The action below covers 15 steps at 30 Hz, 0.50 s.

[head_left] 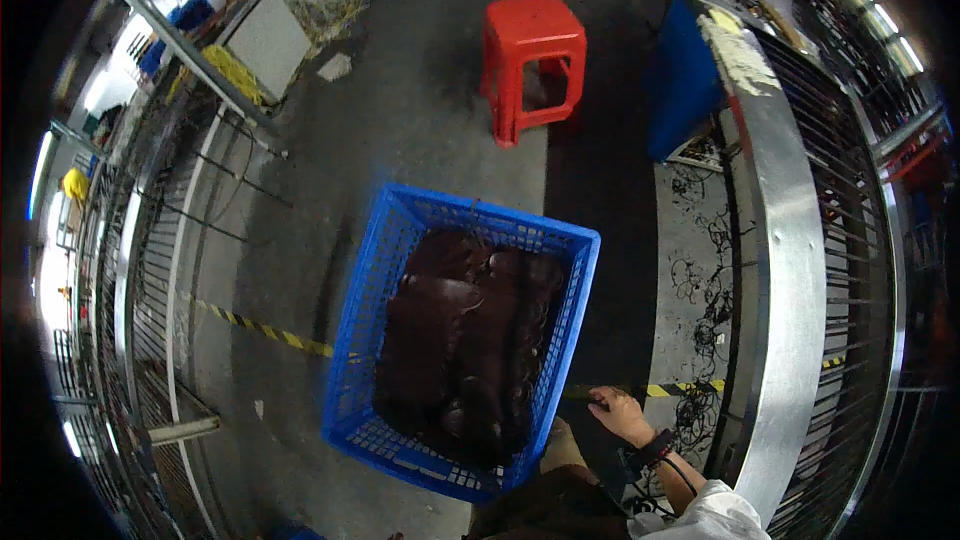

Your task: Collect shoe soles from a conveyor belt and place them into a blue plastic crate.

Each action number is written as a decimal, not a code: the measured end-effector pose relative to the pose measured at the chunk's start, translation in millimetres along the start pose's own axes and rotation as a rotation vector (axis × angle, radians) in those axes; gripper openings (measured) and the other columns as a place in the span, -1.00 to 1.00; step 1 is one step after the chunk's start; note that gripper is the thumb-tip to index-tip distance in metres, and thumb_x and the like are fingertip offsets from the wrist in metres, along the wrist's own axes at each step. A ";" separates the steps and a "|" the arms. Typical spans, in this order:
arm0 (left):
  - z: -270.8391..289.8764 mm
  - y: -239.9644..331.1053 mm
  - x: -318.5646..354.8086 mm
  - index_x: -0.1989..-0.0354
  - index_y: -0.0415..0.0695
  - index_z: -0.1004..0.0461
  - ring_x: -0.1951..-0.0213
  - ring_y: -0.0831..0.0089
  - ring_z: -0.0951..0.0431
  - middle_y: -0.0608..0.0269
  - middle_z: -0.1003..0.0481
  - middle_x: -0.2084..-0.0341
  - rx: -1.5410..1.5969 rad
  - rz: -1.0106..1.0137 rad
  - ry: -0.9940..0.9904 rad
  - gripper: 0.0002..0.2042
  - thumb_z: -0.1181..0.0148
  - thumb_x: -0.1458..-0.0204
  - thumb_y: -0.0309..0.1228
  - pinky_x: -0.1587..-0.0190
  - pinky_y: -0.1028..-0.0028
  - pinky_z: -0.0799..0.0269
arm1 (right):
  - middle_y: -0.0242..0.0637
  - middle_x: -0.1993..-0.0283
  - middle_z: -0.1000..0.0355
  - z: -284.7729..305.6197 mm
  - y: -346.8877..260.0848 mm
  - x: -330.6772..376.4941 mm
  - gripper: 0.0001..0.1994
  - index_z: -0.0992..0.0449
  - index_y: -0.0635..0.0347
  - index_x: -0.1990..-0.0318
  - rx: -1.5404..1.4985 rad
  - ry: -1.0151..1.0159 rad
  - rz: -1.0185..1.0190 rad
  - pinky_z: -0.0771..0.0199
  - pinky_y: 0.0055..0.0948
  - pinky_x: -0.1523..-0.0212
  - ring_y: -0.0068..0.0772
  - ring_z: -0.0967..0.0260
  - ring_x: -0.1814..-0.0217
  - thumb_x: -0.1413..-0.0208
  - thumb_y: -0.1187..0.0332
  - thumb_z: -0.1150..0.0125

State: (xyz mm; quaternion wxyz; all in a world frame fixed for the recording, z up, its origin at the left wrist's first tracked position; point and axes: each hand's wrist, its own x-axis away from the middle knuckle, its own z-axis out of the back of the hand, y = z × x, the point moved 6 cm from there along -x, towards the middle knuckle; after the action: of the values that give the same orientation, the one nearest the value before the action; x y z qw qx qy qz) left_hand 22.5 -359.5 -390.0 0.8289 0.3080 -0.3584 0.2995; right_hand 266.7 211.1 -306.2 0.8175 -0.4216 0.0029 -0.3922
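A blue plastic basket (582, 312) with open mesh walls stands in front of me, slightly turned. Dark brown, glossy rounded pieces (430, 340) fill its bottom; what they are I cannot make out. My right hand (622, 417) hangs just right of the basket's near right corner, apart from it. Its fingers are loosely bent, the thumb a little away from them, and nothing shows in it. A dark band circles that wrist, and a pale sleeve covers the forearm. My left hand is out of the picture.
A red plastic stool (535, 25) stands beyond the basket. Along the right runs a metal-edged rack (790, 320), with a blue panel (686, 75) at its far end. Black loops (700, 280) litter the floor beside it. Metal racks (180, 340) line the left; yellow-black tape (265, 331) crosses the floor.
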 end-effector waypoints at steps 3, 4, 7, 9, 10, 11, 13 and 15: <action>-14.2 63.7 12.9 -0.05 -0.09 -0.21 0.19 0.40 -0.41 0.17 -0.40 0.22 0.113 -0.188 -0.075 -0.52 -0.07 0.04 -0.17 0.14 0.43 -0.27 | -0.18 0.33 -0.43 62.9 5.8 56.6 -0.72 -0.40 0.21 0.20 -0.009 0.223 -0.054 -0.41 -0.41 0.29 -0.28 -0.41 0.30 0.11 0.35 -0.17; -19.1 86.4 15.8 -0.04 -0.07 -0.22 0.19 0.40 -0.41 0.17 -0.40 0.21 0.125 -0.251 -0.119 -0.52 -0.07 0.05 -0.17 0.14 0.43 -0.27 | -0.16 0.34 -0.43 76.8 9.6 82.9 -0.72 -0.40 0.22 0.19 -0.065 0.292 -0.092 -0.41 -0.38 0.29 -0.23 -0.41 0.30 0.10 0.34 -0.16; -40.1 154.9 20.4 -0.03 -0.03 -0.24 0.20 0.39 -0.42 0.17 -0.39 0.19 0.070 -0.415 -0.313 -0.54 -0.10 0.06 -0.18 0.14 0.43 -0.29 | -0.14 0.31 -0.42 92.2 10.0 175.2 -0.72 -0.39 0.24 0.20 -0.074 0.456 -0.141 -0.40 -0.31 0.31 -0.16 -0.39 0.29 0.08 0.32 -0.12; -55.8 196.0 26.3 -0.02 -0.01 -0.26 0.20 0.39 -0.43 0.16 -0.39 0.17 0.017 -0.503 -0.442 -0.55 -0.11 0.07 -0.18 0.14 0.43 -0.30 | -0.10 0.26 -0.40 74.9 9.5 223.7 -0.71 -0.38 0.23 0.20 -0.036 0.482 -0.143 -0.37 -0.26 0.23 -0.11 -0.36 0.21 0.07 0.28 -0.10; -89.4 203.3 38.1 -0.01 0.01 -0.27 0.21 0.39 -0.43 0.16 -0.39 0.17 -0.042 -0.526 -0.508 -0.56 -0.12 0.08 -0.18 0.14 0.43 -0.31 | -0.09 0.24 -0.40 61.3 33.2 256.1 -0.70 -0.38 0.21 0.18 -0.055 0.450 -0.217 -0.35 -0.24 0.19 -0.08 -0.34 0.18 0.07 0.26 -0.09; -107.5 200.9 48.5 -0.01 0.02 -0.27 0.21 0.39 -0.43 0.16 -0.38 0.16 -0.044 -0.539 -0.569 -0.56 -0.13 0.08 -0.19 0.14 0.43 -0.31 | -0.10 0.21 -0.40 50.8 36.1 285.3 -0.69 -0.37 0.20 0.16 -0.060 0.415 -0.244 -0.35 -0.25 0.17 -0.09 -0.34 0.16 0.07 0.26 -0.08; -136.6 182.8 70.8 0.00 0.05 -0.29 0.21 0.39 -0.44 0.16 -0.38 0.14 -0.032 -0.538 -0.678 -0.57 -0.14 0.09 -0.19 0.15 0.43 -0.32 | -0.15 0.17 -0.40 30.6 52.1 355.3 -0.69 -0.37 0.20 0.12 -0.087 0.446 -0.306 -0.35 -0.31 0.15 -0.18 -0.37 0.15 0.03 0.27 -0.06; -146.8 183.2 92.6 -0.07 -0.02 -0.18 0.11 0.36 -0.38 0.13 -0.33 0.09 0.016 -0.639 -0.672 -0.48 -0.11 0.07 -0.12 0.11 0.39 -0.29 | -0.12 0.20 -0.41 21.6 52.9 406.2 -0.67 -0.37 0.16 0.12 -0.166 0.497 -0.393 -0.35 -0.27 0.15 -0.11 -0.35 0.15 0.06 0.24 -0.07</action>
State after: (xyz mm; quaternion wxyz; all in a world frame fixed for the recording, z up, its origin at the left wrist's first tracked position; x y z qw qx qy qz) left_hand 3.5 -111.9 -345.0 0.7150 0.4893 -0.4922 -0.0846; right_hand 589.0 -17.8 -196.4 0.6632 -0.3707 0.1529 -0.6320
